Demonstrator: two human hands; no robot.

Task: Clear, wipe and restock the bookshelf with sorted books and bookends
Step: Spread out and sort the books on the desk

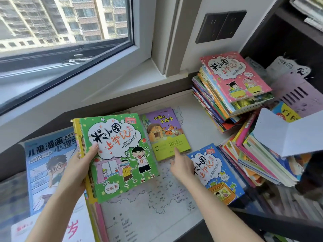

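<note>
- Your open working patch is the map sheet (157, 203) on the desk, between the two hands and running to the near edge.
- Far side: it is bounded by the sill under the window (70, 55). Right side: a tall stack topped by a pink book (234, 79), with a slumped pile (258, 154) nearer, partly under a white sheet (288, 135).
- The dark bookshelf (279, 37) stands far right, behind the stacks.
- Left edge: a large blue comic book (47, 163) lies flat.
- Your left hand (80, 166) grips the green book (120, 154) with thin books beneath it, thumb across the cover, fingers hidden under. It is tilted, its near corner over the map.
- Green cover: white cloud title, cartoon children.
- Your right hand (181, 165) holds nothing; the index finger is straight, its tip at the near edge of the purple book (166, 133), the other fingers curled.
- A blue book (218, 175) lies flat just right of that hand.
</note>
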